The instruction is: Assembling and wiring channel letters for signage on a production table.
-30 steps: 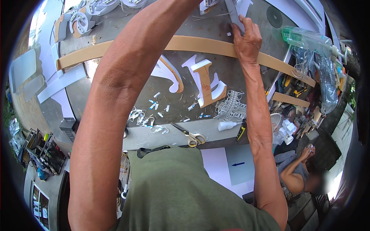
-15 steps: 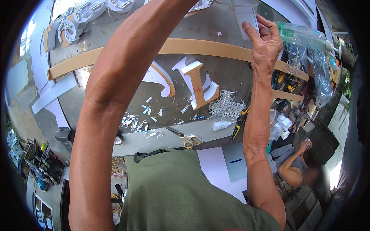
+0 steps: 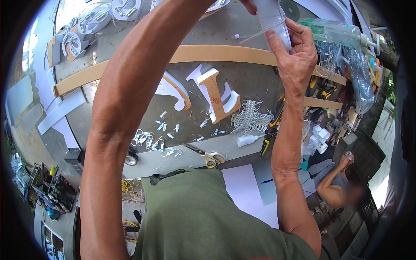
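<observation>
My right hand [image 3: 297,54] is closed on a white, partly see-through flat piece [image 3: 269,15] at the top of the head view, with the thumb on its face and fingers behind the edge. A thin pale wire [image 3: 262,33] with a small white end runs across it. My left arm reaches to the top edge, where only fingertips of my left hand [image 3: 249,6] show by the piece's left side; the rest is out of frame. Below lie a white-faced letter with a brown backing [image 3: 212,95], another curved letter [image 3: 173,92] and a long brown strip [image 3: 216,53].
Scissors [image 3: 212,158], a small white bottle [image 3: 248,141], a heap of wired light modules [image 3: 251,119] and loose modules [image 3: 161,125] lie near my body. Curved white letters [image 3: 95,18] stand far left. A clear bottle [image 3: 336,32] lies far right; a seated person [image 3: 331,186] is at right.
The white piece has come nearer and turned, with its wire now across its front. My left fingertips have come into view beside it. The view has shifted slightly.
</observation>
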The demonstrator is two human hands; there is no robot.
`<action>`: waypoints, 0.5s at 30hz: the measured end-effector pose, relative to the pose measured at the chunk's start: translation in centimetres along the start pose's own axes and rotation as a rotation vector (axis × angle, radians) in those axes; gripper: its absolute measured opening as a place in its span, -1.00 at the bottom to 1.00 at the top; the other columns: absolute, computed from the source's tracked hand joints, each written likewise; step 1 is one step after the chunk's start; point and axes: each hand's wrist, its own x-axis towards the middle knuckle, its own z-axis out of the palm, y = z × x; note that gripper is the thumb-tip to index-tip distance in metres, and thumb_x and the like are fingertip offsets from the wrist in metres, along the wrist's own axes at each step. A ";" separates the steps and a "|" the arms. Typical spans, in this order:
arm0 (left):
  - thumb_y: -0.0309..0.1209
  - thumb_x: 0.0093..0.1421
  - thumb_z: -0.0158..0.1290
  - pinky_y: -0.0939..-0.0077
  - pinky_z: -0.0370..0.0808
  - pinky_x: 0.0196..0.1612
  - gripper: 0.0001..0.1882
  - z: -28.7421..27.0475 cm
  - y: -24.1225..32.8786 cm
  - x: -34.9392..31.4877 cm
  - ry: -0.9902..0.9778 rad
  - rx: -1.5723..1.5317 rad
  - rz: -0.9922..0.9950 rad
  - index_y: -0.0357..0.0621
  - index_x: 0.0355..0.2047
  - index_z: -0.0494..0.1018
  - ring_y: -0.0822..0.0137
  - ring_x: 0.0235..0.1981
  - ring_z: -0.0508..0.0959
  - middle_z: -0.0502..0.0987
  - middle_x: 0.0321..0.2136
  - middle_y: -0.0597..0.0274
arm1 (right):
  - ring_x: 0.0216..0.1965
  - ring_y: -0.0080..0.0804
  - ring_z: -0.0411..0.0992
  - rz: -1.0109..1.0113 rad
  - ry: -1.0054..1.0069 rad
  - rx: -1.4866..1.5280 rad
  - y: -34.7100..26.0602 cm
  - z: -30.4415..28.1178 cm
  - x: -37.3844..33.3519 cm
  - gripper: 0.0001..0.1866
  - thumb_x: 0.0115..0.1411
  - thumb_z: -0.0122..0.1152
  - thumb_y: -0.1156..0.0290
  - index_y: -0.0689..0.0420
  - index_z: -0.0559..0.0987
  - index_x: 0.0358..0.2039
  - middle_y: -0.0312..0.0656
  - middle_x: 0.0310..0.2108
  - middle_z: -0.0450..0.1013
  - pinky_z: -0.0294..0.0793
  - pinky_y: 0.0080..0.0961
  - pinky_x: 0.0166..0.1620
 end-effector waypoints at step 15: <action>0.10 0.06 0.31 0.45 0.57 -0.30 -0.34 5.8 5.1 -14.6 0.395 0.356 -0.090 -0.14 0.01 0.63 0.40 -0.45 0.64 0.69 -0.31 0.13 | -0.20 -0.18 0.56 -0.475 0.090 -0.416 -8.0 -0.7 -6.6 -0.40 -0.17 0.56 0.47 0.14 0.53 -0.05 -0.12 -0.17 0.54 0.59 -0.31 -0.15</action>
